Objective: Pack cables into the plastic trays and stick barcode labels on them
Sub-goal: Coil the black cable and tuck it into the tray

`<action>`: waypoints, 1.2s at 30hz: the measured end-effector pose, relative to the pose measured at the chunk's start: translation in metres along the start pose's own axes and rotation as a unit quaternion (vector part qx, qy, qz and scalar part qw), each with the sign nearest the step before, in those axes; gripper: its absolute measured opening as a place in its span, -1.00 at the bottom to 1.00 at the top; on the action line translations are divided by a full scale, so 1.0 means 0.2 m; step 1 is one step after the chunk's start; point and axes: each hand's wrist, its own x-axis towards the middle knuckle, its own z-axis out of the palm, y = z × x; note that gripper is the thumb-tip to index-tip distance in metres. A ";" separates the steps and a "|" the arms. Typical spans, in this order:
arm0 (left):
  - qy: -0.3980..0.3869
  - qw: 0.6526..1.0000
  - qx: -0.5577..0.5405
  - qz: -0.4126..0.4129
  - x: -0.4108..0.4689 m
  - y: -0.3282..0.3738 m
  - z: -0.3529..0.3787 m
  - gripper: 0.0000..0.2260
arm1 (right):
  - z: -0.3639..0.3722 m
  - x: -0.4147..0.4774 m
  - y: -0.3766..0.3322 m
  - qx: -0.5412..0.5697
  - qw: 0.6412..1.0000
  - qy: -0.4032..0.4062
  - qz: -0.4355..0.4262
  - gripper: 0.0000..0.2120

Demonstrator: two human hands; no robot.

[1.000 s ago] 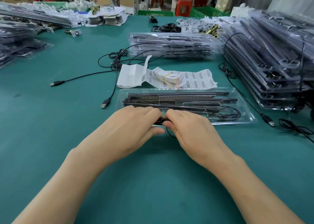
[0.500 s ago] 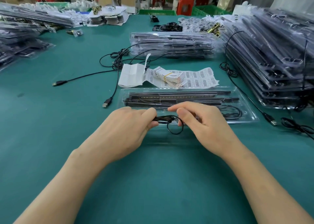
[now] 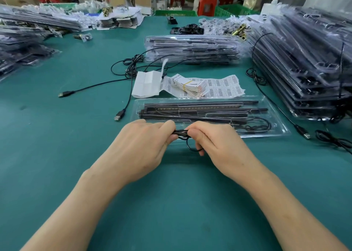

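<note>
On the left of the green table, a loose USB cable (image 3: 119, 115) lies flat, waiting its turn. The left hand (image 3: 142, 147) pinches one end of a small black cable bundle (image 3: 180, 133) between thumb and fingers. The bundle sits in the air between the two hands, just over the near edge of the clear plastic tray (image 3: 279, 125).

The right hand (image 3: 221, 146) has changed. Half a second ago it was lifted, with its fingers spread over a wide loop. Now it has come in close and grips the other end of the bundle tight. Only a small loop hangs down under its fingers. So the cable looks nearly wound up and almost ready to go in the tray.

The tray already holds long black bars and a cable at its right end. The barcode labels (image 3: 226, 86) lie just behind it, with none picked up yet.
</note>
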 end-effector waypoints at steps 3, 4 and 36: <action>0.007 1.000 0.004 -0.014 -0.01 0.01 0.02 -0.68 | 0.01 -0.01 -0.05 -0.123 0.992 0.002 -0.029 -0.71; 0.007 1.000 0.001 -0.018 -0.01 0.00 0.02 -0.67 | 0.01 -0.02 -0.07 -0.158 0.987 0.001 -0.036 -0.66; 0.065 0.994 -0.084 -0.014 0.00 -0.01 -0.03 -0.66 | 0.06 -0.04 -0.12 -0.208 0.961 0.131 -0.124 -0.63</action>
